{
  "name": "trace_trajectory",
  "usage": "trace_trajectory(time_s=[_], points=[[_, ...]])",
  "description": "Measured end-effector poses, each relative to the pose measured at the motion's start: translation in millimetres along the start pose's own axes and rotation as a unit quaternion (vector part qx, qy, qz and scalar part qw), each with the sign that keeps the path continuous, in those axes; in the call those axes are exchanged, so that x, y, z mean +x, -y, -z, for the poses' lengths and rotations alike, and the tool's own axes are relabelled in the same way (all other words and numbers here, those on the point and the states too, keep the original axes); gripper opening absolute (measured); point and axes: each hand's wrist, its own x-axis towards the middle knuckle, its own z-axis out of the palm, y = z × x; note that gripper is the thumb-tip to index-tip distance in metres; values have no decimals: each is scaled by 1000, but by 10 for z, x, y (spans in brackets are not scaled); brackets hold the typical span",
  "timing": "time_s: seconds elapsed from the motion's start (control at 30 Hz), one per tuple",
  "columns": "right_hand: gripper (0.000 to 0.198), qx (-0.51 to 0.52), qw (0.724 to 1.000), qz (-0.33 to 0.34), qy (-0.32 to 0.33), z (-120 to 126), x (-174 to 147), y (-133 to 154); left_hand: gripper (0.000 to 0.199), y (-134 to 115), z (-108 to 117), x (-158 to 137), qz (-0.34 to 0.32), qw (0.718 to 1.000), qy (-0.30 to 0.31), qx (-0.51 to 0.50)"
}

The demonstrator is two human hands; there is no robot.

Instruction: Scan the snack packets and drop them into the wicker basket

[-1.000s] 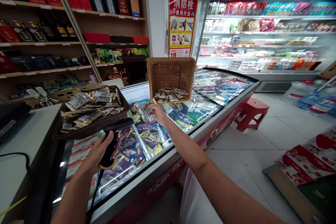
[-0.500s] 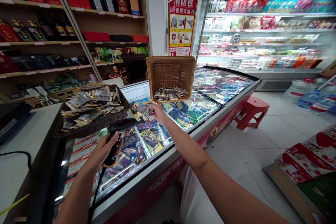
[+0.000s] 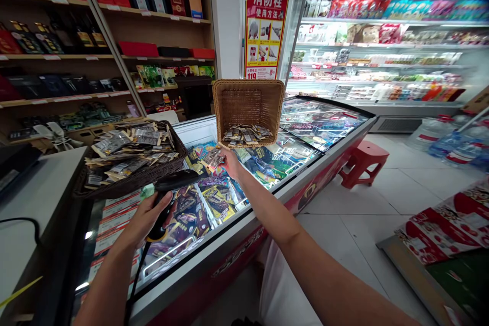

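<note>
Grips the handle of a black, yellow-trimmed handheld scanner (image 3: 178,180) in the left hand (image 3: 147,216), thumb laid along the near side, other fingers curled behind and mostly hidden. Cannot tell the trigger finger's place from here. Holds the handle tilted and the head turned rightward, apparently to face the other hand, with a black cable (image 3: 139,270) hanging from the handle's base, away from the fingers.

Pinches a small, flat, clear-and-beige plastic packet (image 3: 213,159) by its right end in the right hand (image 3: 232,161), fingertips closed on it, probably to leave most of its face uncovered. Cannot tell a single packet from a thin stack. Holds it above a long, glass-topped, pale-rimmed chest freezer (image 3: 206,253), beyond the scanner's head and apart from it.

Has to the left a dark brown, shallow wicker basket (image 3: 160,172) heaped with similar packets (image 3: 130,148), seemingly placed for easy reach. Has just beyond the right hand a light brown, deep wicker basket (image 3: 244,104), tipped with its opening towards the camera, perhaps for access, with fewer packets along its lower wall.
</note>
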Motion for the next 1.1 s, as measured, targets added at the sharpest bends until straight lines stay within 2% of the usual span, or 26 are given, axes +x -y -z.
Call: trace_trajectory(time_s=[0.2,0.4,0.5,0.6,0.67,0.73,0.83,0.9,0.97,1.03,1.1], points=[[14,1,1000,-10,-8,-7,-9,12,63,-13,-14,-4,-2,1000,-15,-4],[13,14,1000,-9,-9,-43,3,36,58,-47,-25,-28,5,1000,-12,-6],[12,42,999,-6,-26,-48,59,16,57,-21,-39,-29,3,999,-36,-15],[22,80,988,39,-124,23,156,24,55,28,-55,-10,-9,997,-77,-28],[28,101,967,96,-214,123,249,110,54,64,-43,19,-8,995,-95,-34],[30,112,941,152,-281,246,367,296,53,101,-5,58,-1,993,-107,-43],[27,101,919,198,-326,404,566,690,51,137,67,98,14,993,-107,-50],[25,73,923,203,-320,436,675,891,52,129,91,86,17,993,-104,-53],[24,53,941,181,-282,368,734,924,53,97,90,46,19,992,-105,-59],[23,37,960,149,-233,189,732,756,54,63,78,8,24,992,-100,-68],[20,0,976,116,-183,-87,682,443,57,55,74,-7,34,991,-108,-76]])
